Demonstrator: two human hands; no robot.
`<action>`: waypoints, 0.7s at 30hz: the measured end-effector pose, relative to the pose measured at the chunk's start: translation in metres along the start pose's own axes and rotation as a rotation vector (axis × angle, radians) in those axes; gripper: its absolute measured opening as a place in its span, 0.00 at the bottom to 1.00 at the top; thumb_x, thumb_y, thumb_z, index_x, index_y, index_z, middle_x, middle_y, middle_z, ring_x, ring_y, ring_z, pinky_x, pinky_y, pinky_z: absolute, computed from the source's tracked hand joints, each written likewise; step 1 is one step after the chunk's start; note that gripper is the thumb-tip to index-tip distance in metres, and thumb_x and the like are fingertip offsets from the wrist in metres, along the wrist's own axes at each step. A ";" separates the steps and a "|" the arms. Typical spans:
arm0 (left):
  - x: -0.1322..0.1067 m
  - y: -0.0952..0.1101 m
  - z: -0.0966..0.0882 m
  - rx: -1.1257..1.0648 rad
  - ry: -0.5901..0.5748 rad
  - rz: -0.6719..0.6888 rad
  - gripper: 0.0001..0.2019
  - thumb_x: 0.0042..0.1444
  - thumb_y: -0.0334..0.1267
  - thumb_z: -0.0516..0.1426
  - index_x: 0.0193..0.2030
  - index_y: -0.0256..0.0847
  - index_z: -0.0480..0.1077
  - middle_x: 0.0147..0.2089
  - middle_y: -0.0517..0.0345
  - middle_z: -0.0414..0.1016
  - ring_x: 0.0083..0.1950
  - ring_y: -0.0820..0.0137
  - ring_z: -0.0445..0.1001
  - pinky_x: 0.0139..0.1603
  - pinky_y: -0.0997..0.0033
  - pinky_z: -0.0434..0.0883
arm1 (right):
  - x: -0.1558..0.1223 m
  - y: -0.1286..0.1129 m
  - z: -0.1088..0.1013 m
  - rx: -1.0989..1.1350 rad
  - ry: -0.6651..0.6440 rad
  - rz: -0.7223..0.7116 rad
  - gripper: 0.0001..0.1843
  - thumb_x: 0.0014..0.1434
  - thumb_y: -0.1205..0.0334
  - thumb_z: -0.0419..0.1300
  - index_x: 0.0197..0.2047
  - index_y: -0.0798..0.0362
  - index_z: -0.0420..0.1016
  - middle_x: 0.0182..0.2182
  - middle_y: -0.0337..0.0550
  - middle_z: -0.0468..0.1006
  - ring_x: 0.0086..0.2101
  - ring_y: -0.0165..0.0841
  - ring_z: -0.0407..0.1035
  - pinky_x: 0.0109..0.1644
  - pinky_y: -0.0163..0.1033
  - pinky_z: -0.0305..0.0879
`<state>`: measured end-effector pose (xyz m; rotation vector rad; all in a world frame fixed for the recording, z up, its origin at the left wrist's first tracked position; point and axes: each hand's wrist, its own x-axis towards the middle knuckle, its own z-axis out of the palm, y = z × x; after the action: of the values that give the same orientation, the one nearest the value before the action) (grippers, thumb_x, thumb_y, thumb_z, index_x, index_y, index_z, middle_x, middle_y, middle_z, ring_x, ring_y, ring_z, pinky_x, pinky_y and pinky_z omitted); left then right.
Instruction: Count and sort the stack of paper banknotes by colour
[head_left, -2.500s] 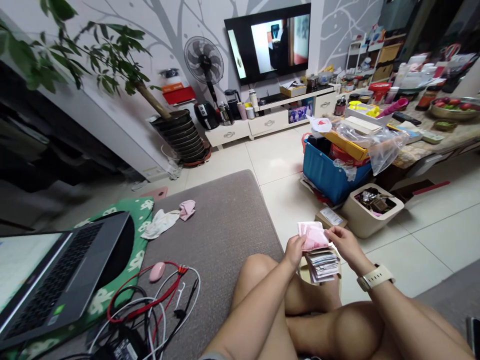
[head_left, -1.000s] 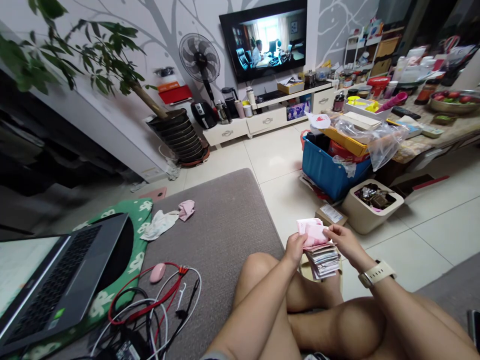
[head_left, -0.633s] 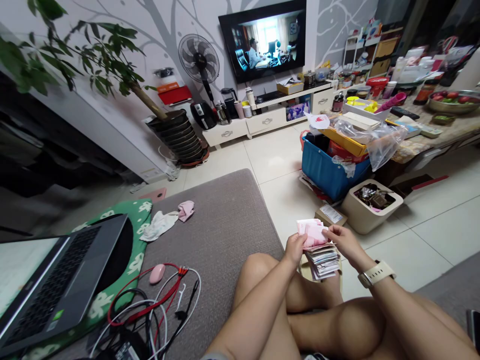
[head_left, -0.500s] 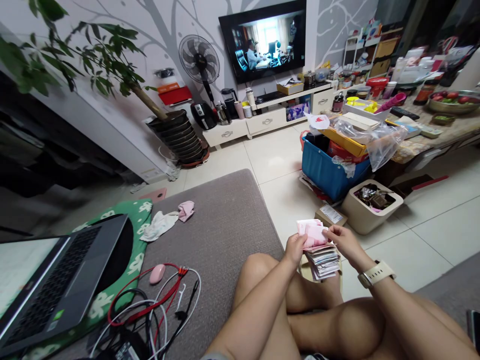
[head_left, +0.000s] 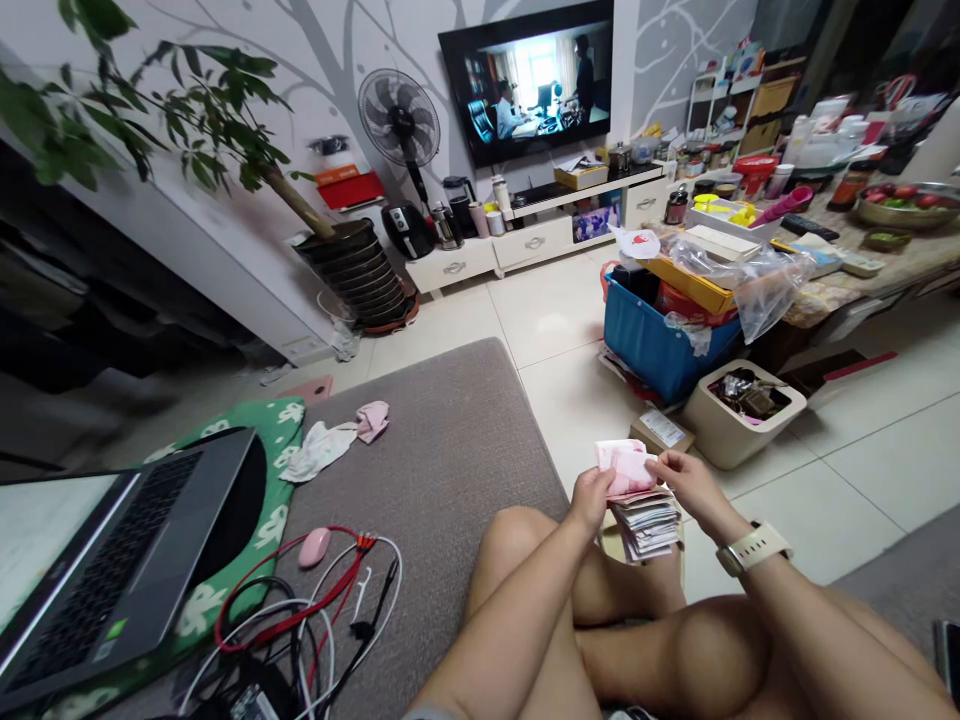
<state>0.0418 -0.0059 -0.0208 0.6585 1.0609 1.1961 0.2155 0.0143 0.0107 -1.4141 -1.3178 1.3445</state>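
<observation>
left hand (head_left: pixel 592 497): fingers pinching pink papers (head_left: pixel 628 474), left edge | right hand (head_left: pixel 686 482): fingers pinching right edge | paper stack (head_left: pixel 646 527): just below pink papers

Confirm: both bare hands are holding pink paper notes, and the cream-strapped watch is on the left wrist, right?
No: the head view shows the cream-strapped watch on the right wrist. The left hand and right hand do hold pink paper notes.

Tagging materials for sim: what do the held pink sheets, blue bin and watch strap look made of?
Pink sheets: likely paper, matte; thin, flat, overlapping. Blue bin: probably plastic with a slight sheen; smooth, evenly coloured walls. Watch strap: perhaps silicone or rubber, matte; smooth, with holes.
</observation>
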 end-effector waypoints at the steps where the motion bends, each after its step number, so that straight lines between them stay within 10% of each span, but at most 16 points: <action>1: 0.000 0.000 0.000 0.000 -0.001 -0.001 0.23 0.39 0.54 0.67 0.32 0.32 0.78 0.30 0.50 0.79 0.35 0.61 0.75 0.40 0.65 0.68 | 0.000 0.000 0.000 0.003 0.001 0.000 0.18 0.52 0.48 0.63 0.23 0.52 0.66 0.20 0.35 0.66 0.25 0.31 0.59 0.31 0.37 0.53; 21: -0.002 0.006 0.003 -0.022 0.173 -0.002 0.18 0.43 0.52 0.64 0.23 0.36 0.73 0.24 0.56 0.75 0.29 0.68 0.70 0.33 0.69 0.65 | 0.001 0.003 0.000 0.006 -0.002 0.026 0.19 0.51 0.46 0.64 0.24 0.52 0.65 0.20 0.35 0.66 0.24 0.30 0.59 0.30 0.36 0.52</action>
<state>0.0418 -0.0055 -0.0144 0.5438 1.1899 1.2787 0.2157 0.0144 0.0078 -1.4305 -1.3003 1.3660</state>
